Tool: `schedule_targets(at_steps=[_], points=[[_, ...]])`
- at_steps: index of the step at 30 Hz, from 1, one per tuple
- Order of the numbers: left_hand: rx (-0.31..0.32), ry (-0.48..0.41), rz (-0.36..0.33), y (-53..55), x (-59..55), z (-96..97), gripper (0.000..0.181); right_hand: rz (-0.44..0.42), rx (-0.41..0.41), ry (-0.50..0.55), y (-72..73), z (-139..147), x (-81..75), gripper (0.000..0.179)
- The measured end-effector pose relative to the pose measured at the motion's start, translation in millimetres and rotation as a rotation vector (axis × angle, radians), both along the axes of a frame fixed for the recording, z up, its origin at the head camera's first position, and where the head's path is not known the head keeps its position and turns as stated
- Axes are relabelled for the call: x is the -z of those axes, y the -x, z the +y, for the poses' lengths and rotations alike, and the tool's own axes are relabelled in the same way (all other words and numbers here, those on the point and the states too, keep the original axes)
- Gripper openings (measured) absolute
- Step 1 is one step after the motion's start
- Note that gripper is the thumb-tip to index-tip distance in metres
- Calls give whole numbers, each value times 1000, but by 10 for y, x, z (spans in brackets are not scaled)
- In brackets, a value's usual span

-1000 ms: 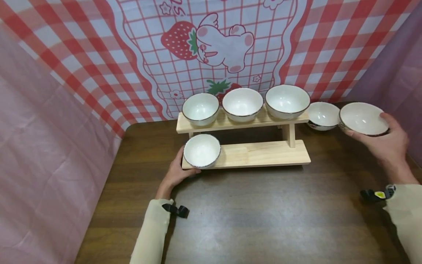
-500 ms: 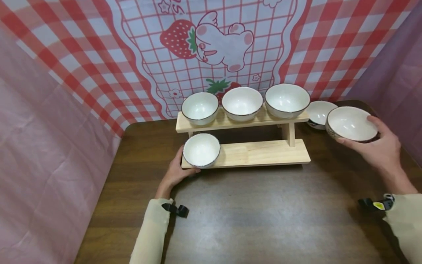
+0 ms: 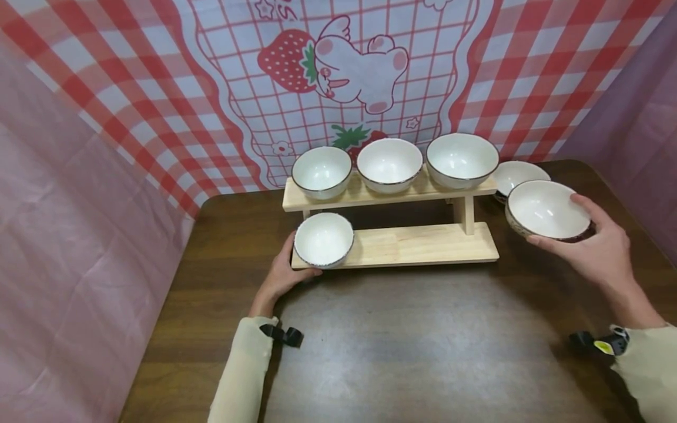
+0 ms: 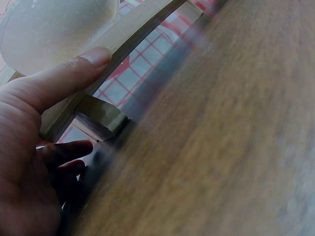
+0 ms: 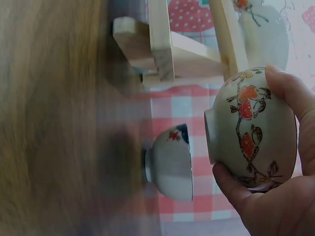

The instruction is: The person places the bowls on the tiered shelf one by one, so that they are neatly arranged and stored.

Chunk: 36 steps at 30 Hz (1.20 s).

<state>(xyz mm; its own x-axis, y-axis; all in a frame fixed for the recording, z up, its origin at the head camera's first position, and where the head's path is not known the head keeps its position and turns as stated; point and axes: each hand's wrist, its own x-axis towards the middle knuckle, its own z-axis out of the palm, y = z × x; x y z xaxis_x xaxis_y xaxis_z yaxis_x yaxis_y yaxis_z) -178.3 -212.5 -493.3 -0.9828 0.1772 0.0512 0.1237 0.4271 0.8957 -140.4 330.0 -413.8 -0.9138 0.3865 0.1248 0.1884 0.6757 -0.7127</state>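
My right hand (image 3: 603, 249) grips a white bowl (image 3: 547, 208) by its side, thumb near the front and fingers at the far rim. Orange-red birds on a branch decorate this bowl's outside in the right wrist view; it is held up off the table. With my left hand (image 3: 280, 276) I hold the left end of a two-tier wooden rack (image 3: 418, 244), thumb against the lower board's front edge. Right beside that hand, a white bowl (image 3: 324, 239) stands on the lower board. Along the upper board sit a left bowl (image 3: 321, 171), a middle bowl (image 3: 389, 165) and a right bowl (image 3: 462, 160).
Another bowl (image 3: 518, 175) stands on the brown wooden table (image 3: 402, 341) right of the rack, partly hidden behind the held bowl. A red-and-white checked cloth (image 3: 349, 64) hangs behind, with a pink curtain (image 3: 79, 235) on the left.
My right hand has carried its bowl leftward and nearer to me, toward the rack's right end. The left hand, the rack and the bowls on it stay put.
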Motion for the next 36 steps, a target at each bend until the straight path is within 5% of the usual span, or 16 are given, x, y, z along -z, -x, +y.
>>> schedule_targets(at_steps=[16, 36], points=[[3, -9, -26, -9, -59, 28, 105, 77, -155, 0, -180, -310, -63, 100], [1, -19, -6, 2, 2, 6, 104, 167, -341, 26, -196, -880, -91, 102]])
